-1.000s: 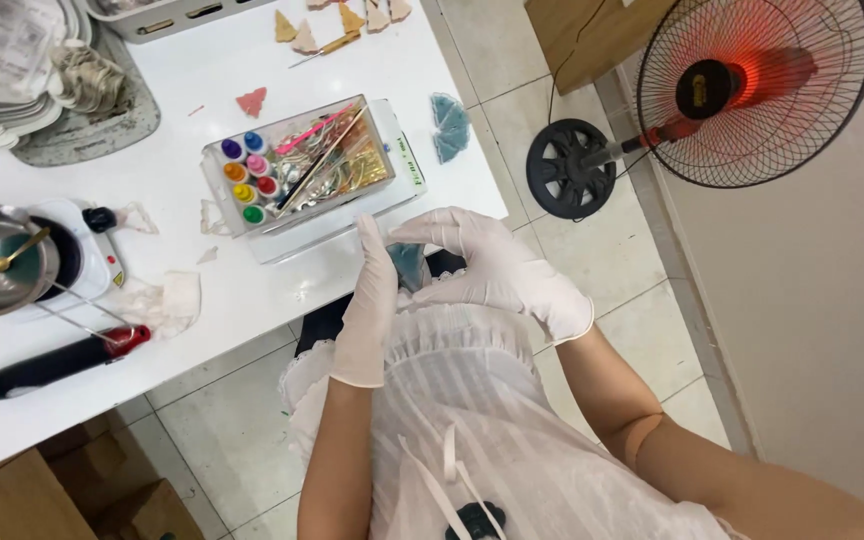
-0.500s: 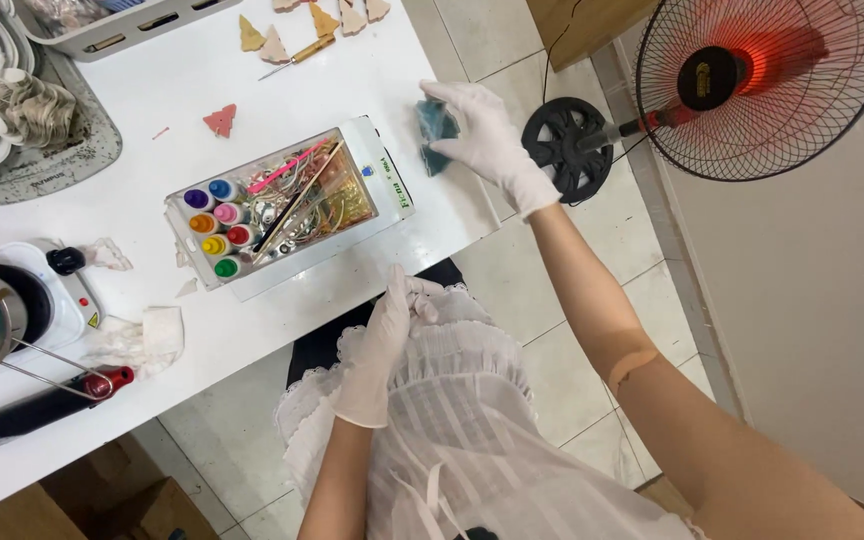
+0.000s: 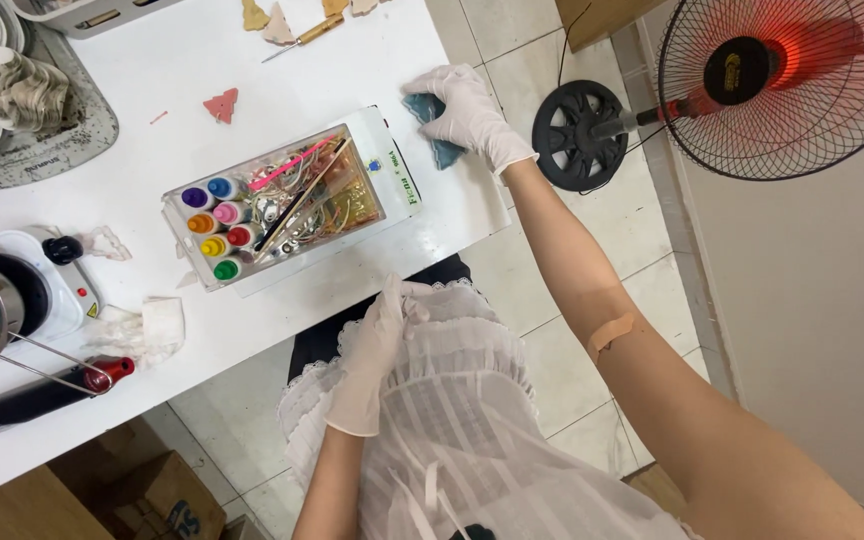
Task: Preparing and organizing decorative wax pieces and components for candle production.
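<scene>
The gloved right hand (image 3: 464, 112) reaches across the white table (image 3: 282, 70) and closes on a teal fan-shaped piece (image 3: 434, 128) at the table's far edge, just beside the clear plastic box (image 3: 277, 205) of paint pots and tools. The left hand (image 3: 370, 358) rests loosely curled on the white ruffled blouse (image 3: 452, 400), holding nothing. To lift the piece cleanly, pinch it by its rim and keep clear of the box. The glove covers most of the piece, so its exact shape is unclear.
</scene>
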